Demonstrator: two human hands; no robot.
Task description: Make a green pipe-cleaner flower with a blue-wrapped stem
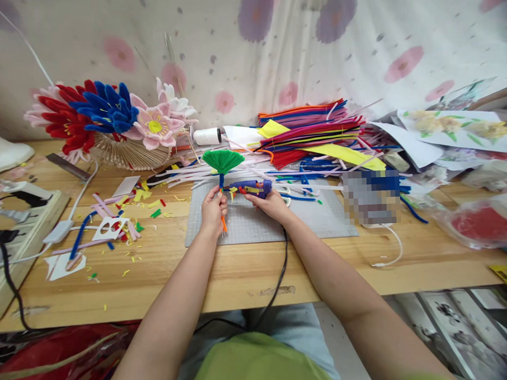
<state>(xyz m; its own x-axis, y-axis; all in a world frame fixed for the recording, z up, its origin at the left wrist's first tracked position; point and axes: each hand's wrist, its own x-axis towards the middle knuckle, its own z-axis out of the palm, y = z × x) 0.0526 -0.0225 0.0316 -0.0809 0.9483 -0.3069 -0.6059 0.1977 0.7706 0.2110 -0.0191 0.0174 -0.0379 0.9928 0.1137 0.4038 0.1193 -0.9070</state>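
Observation:
My left hand (214,210) is closed round the stem of a green fan-shaped pipe-cleaner piece (222,161), held upright. The stem shows blue under the green top, and an orange end pokes out below my fingers. In my right hand (271,204) is a blue glue gun (250,187), its nozzle pointing left at the stem. Whether the nozzle touches the stem I cannot tell. Both hands are above a grey cutting mat (322,226). From the gun's side a black cord (285,261) runs down over the table edge.
Fuzzy flowers (111,109) stand at the back left by a white thread spool (207,137). Bundles of pipe cleaners (310,131) lie behind the mat. Scraps (112,227) and a power strip (24,245) are to the left. Plastic-wrapped red material (485,222) lies right.

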